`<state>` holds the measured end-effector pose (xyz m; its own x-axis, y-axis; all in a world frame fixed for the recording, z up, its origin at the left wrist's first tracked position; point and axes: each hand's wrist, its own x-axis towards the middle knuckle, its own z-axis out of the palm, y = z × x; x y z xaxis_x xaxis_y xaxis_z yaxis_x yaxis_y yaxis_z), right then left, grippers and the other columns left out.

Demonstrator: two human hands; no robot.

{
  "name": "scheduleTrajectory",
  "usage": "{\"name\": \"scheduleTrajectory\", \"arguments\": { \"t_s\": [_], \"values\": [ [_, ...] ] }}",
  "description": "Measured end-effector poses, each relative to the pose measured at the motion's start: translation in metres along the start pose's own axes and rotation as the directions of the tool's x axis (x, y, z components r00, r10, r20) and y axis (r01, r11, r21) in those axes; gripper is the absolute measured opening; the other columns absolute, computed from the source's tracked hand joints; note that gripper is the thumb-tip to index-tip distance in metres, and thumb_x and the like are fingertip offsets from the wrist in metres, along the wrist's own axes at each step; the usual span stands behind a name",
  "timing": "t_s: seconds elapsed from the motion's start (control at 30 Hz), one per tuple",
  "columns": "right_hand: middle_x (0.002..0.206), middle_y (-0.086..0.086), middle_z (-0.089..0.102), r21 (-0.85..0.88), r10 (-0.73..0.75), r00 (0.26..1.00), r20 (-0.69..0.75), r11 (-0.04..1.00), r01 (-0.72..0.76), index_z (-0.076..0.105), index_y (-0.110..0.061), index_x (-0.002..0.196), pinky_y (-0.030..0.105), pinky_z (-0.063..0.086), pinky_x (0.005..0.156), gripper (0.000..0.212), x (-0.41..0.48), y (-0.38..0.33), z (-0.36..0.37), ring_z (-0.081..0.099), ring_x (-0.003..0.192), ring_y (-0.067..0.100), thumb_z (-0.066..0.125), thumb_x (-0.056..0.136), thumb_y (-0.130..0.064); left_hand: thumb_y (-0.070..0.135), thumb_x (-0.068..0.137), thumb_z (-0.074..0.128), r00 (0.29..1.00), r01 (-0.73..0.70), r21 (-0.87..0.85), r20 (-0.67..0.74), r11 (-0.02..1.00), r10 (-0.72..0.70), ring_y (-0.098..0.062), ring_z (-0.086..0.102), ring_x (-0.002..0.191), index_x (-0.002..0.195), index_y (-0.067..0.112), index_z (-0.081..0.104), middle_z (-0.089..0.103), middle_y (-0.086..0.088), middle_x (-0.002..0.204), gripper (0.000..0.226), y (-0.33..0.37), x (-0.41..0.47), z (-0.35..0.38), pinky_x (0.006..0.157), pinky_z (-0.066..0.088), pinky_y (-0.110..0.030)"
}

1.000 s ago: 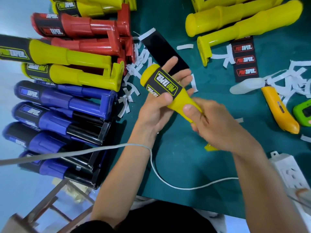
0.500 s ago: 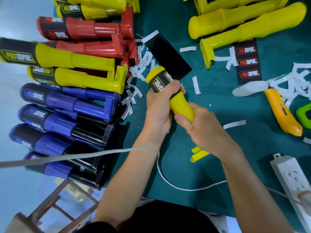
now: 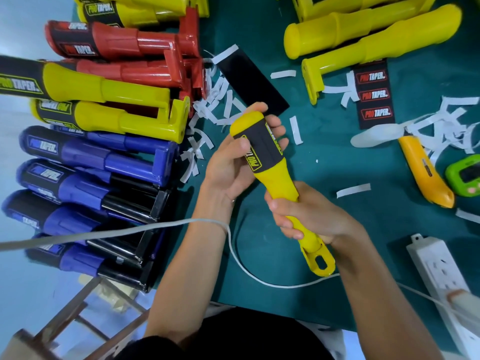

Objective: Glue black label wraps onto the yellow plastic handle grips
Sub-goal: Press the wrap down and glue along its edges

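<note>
I hold a yellow handle grip [image 3: 275,178] over the green mat, its rounded end pointing up and left. A black label wrap [image 3: 262,146] with yellow PRO TAPER lettering is wound round its thick end. My left hand [image 3: 233,162] grips that end, thumb on the label's edge and fingers curled behind it. My right hand [image 3: 309,216] grips the narrow shaft lower down, above the slotted foot [image 3: 320,263]. A loose black label [image 3: 253,79] lies just beyond my left fingers. Bare yellow grips [image 3: 363,29] lie at the top right beside a strip of red-lettered labels [image 3: 374,94].
Finished red, yellow and blue grips [image 3: 98,141] are stacked along the left edge of the mat. White backing strips [image 3: 207,118] litter the mat. A yellow utility knife [image 3: 426,172], a green device [image 3: 465,175] and a white power strip [image 3: 439,276] lie right. A white cable [image 3: 233,255] crosses my left wrist.
The grip has swung from a flatter tilt to a steeper one, so its slotted foot shows below my right hand. My left hand has opened off the top; its thumb now presses the label.
</note>
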<state>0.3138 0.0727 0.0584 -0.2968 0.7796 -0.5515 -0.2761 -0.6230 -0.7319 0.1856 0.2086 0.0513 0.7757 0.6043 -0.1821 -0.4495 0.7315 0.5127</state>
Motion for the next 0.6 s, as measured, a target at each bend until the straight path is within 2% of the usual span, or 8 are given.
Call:
{"name": "scheduleTrajectory", "arguments": {
  "t_s": [0.1, 0.2, 0.27, 0.4, 0.5, 0.6],
  "values": [
    [0.058, 0.007, 0.046, 0.002, -0.010, 1.000, -0.013, 1.000, 0.010, 0.055, -0.020, 0.072, 0.024, 0.032, 0.044, 0.024, 0.004, 0.003, 0.002, 0.035, 0.039, 0.018, 0.067, 0.086, -0.036, 0.018, 0.074, 0.092, 1.000, 0.004, -0.039, 0.030, 0.999, -0.003, -0.022, 0.064, 0.102, 0.129, 0.011, 0.059, 0.064, -0.009, 0.112, 0.064, -0.003, 0.003, -0.003, 0.098, 0.054, -0.037],
    [0.059, 0.009, 0.046, -0.070, -0.038, 0.993, -0.113, 0.997, 0.030, 0.049, -0.007, 0.076, 0.025, 0.034, 0.043, 0.037, 0.006, 0.008, 0.005, 0.037, 0.040, 0.021, 0.069, 0.084, -0.036, 0.019, 0.078, 0.088, 0.999, -0.038, -0.023, 0.029, 0.999, 0.039, -0.019, 0.063, 0.099, 0.127, 0.014, 0.061, 0.064, -0.006, 0.110, 0.056, -0.006, 0.003, -0.005, 0.094, 0.053, -0.035],
    [0.057, 0.009, 0.047, -0.099, -0.062, 0.984, -0.169, 0.994, 0.045, 0.046, -0.003, 0.075, 0.026, 0.035, 0.044, 0.041, 0.007, 0.012, 0.007, 0.039, 0.040, 0.021, 0.069, 0.084, -0.036, 0.020, 0.077, 0.087, 0.998, -0.060, 0.003, -0.002, 0.998, 0.060, -0.018, 0.063, 0.097, 0.126, 0.015, 0.062, 0.064, -0.006, 0.109, 0.055, -0.006, 0.001, -0.003, 0.092, 0.053, -0.035],
    [0.052, 0.006, 0.047, -0.187, -0.112, 0.966, -0.234, 0.980, 0.069, 0.046, -0.017, 0.065, 0.028, 0.039, 0.046, 0.033, 0.005, 0.018, 0.013, 0.042, 0.040, 0.022, 0.066, 0.085, -0.034, 0.012, 0.076, 0.078, 0.995, -0.089, 0.092, -0.040, 0.992, 0.093, -0.019, 0.063, 0.094, 0.125, 0.015, 0.060, 0.064, -0.005, 0.107, 0.052, -0.003, -0.003, 0.004, 0.089, 0.054, -0.035],
    [0.051, 0.007, 0.047, -0.199, -0.118, 0.964, -0.237, 0.977, 0.071, 0.047, -0.016, 0.064, 0.030, 0.040, 0.047, 0.033, 0.005, 0.020, 0.014, 0.042, 0.040, 0.023, 0.066, 0.085, -0.034, 0.007, 0.075, 0.059, 0.992, -0.078, 0.158, -0.081, 0.984, 0.091, -0.020, 0.064, 0.091, 0.124, 0.015, 0.059, 0.065, -0.005, 0.104, 0.049, 0.000, -0.007, 0.011, 0.087, 0.054, -0.036],
    [0.056, 0.011, 0.049, -0.074, -0.114, 0.981, -0.158, 0.992, 0.103, 0.053, -0.005, 0.077, 0.029, 0.040, 0.049, 0.032, 0.005, 0.020, 0.009, 0.043, 0.042, 0.024, 0.066, 0.084, -0.034, 0.008, 0.073, 0.061, 0.978, -0.038, 0.302, -0.186, 0.953, 0.098, -0.022, 0.066, 0.090, 0.123, 0.012, 0.057, 0.067, -0.006, 0.102, 0.050, 0.000, -0.007, 0.022, 0.085, 0.056, -0.036]
  ]
}}
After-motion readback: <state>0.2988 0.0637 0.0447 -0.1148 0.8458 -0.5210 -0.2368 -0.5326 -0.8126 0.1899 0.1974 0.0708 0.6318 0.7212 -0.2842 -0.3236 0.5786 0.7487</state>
